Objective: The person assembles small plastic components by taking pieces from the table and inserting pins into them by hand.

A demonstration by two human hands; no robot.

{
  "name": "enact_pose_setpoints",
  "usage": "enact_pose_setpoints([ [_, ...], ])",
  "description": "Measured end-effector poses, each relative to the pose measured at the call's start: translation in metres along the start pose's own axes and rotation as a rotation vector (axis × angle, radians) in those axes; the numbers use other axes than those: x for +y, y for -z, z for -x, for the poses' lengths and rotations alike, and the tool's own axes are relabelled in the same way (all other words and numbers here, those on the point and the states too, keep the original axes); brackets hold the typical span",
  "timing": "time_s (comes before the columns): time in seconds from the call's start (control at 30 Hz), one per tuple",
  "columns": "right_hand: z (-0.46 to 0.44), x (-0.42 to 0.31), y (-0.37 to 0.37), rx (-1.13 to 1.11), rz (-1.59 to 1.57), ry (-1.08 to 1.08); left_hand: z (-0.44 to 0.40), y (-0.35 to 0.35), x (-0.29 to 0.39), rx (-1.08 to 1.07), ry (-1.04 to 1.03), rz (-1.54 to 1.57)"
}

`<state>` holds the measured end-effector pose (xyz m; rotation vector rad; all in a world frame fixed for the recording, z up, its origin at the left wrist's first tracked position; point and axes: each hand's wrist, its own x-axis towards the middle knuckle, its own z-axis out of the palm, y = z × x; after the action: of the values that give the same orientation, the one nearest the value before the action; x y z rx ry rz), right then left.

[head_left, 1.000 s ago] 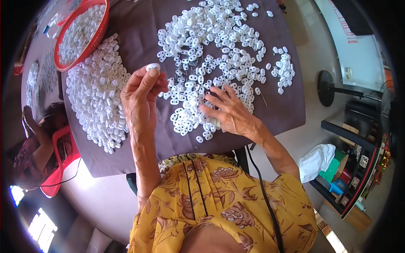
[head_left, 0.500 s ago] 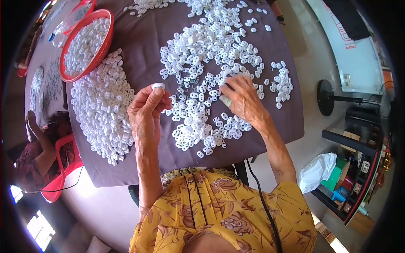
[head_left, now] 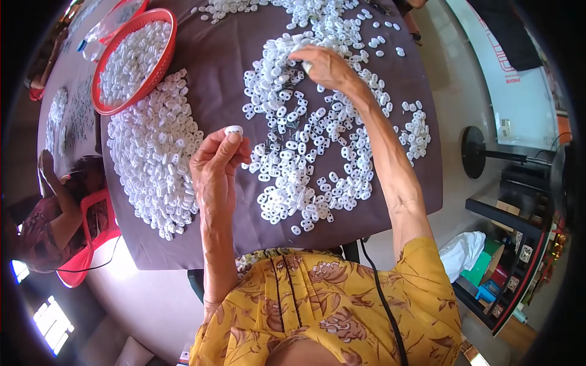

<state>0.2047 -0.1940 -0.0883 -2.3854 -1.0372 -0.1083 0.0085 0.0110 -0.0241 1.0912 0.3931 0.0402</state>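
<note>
My left hand (head_left: 218, 161) pinches a small white oval plastic piece (head_left: 234, 130) between thumb and fingertips, above the brown cloth. Stretched over the far part of the loose heap of white two-hole pieces (head_left: 287, 189) is my right hand (head_left: 331, 68), its fingers extended and apart, with a pale wrap on one digit. Whether its fingertips touch the pieces I cannot tell. Small dark pins (head_left: 279, 125) lie among the pieces in the middle of the heap. Left of my left hand spreads a dense pile of similar white pieces (head_left: 152, 158).
A red basket (head_left: 173, 52) full of white pieces stands at the back left, partly against the dense pile. A smaller group of pieces (head_left: 418, 131) lies near the right table edge. Another person (head_left: 52, 213) sits at the left by a red chair (head_left: 91, 244).
My right hand has moved away from me, from the middle of the heap to its far part. My left hand still holds the white piece. The view has shifted slightly.
</note>
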Motion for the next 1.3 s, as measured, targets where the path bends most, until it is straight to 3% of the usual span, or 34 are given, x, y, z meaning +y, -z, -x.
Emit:
enact_pose_setpoints([
  [0.23,0.012,-0.008,0.007,0.042,-0.055,-0.128,-0.002,-0.001,-0.004,-0.01,0.011,0.032],
  [0.4,0.0,-0.046,-0.018,0.066,0.15,-0.004,0.001,-0.006,-0.008,-0.036,0.047,0.039],
  [0.53,0.018,-0.052,-0.029,-0.074,0.294,0.056,-0.001,-0.001,-0.004,-0.021,0.011,0.05],
  [0.6,0.038,-0.059,-0.019,-0.238,0.289,-0.029,-0.001,0.002,-0.005,-0.008,0.0,0.058],
  [0.93,0.109,-0.087,0.049,-0.015,0.19,-0.066,-0.002,0.003,-0.003,-0.002,0.009,0.053],
  [1.0,0.125,-0.092,0.061,-0.137,0.147,-0.206,-0.003,0.003,-0.003,-0.008,0.0,0.058],
  [1.3,0.136,-0.098,0.039,-0.26,0.233,-0.237,0.002,0.0,-0.002,-0.003,0.007,0.044],
])
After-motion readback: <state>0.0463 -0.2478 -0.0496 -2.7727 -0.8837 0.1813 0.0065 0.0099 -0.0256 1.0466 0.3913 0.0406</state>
